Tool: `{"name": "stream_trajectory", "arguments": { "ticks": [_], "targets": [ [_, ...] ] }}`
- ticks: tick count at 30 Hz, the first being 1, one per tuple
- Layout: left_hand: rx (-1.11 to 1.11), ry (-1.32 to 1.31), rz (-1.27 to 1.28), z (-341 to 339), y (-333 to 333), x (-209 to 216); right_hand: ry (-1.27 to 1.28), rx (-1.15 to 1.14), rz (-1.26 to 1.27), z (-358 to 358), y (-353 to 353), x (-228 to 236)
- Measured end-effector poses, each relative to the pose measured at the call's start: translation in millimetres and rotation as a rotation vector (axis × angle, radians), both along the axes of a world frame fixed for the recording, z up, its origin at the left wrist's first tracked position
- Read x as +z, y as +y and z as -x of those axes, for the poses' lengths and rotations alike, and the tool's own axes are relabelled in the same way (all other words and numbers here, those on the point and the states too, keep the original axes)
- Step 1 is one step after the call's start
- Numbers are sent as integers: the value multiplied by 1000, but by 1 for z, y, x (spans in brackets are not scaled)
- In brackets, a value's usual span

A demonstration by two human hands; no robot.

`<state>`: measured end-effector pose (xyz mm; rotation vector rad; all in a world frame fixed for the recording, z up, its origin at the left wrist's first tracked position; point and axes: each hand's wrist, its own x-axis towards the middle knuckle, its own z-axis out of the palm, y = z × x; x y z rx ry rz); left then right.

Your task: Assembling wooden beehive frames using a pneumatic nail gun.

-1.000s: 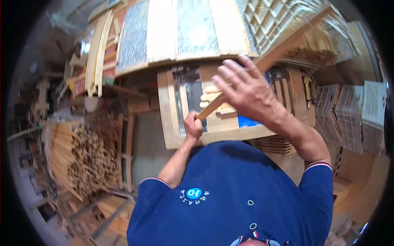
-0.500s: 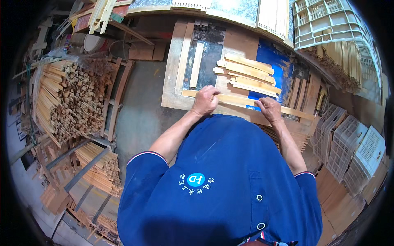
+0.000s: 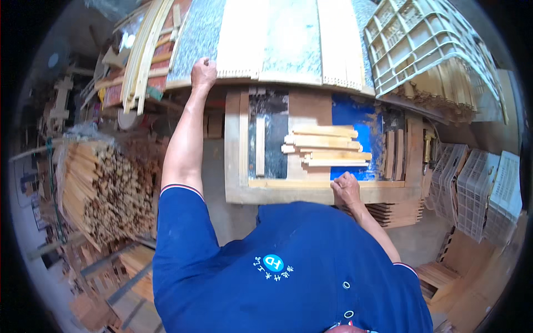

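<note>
- Along the front edge of the low worktable [image 3: 277, 196], a long wooden strip [image 3: 300, 183] is laid flat.
- At the strip's right part, the right hand [image 3: 346, 188] is placed with fingers bent; whether it is gripped cannot be told.
- Just beyond that hand, wooden slats [image 3: 327, 145] are loosely stacked.
- Well apart, farther forward and left, the left hand [image 3: 204, 75] is curled near the bench's [image 3: 194, 36] edge; whether anything is held cannot be told.
</note>
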<state>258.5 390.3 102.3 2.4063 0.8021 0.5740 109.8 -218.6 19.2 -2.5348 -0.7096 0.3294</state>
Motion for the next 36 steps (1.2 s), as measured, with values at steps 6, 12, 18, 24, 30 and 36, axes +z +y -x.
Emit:
{"name": "stream_trajectory", "arguments": {
  "ticks": [6,12,18,24,30,36],
  "targets": [
    [-418,586,-311,-65,104,-44,84,7,0,-6,21,2],
    [-145,183,397,-67,72,-39,61,-213,-168,-5,3,7],
    [-42,127,296,-20,28,29,3,-440,-275,-5,-20,40],
    [-89,-317,50,101,-96,29,-260,-189,-408,-60,10,161],
    [-335,-289,45,170,-185,-6,-819,369,-397,-100,79,324],
    [-605,-308,-80,185,-226,-8,-731,517,109,-129,85,302]
  ]
}}
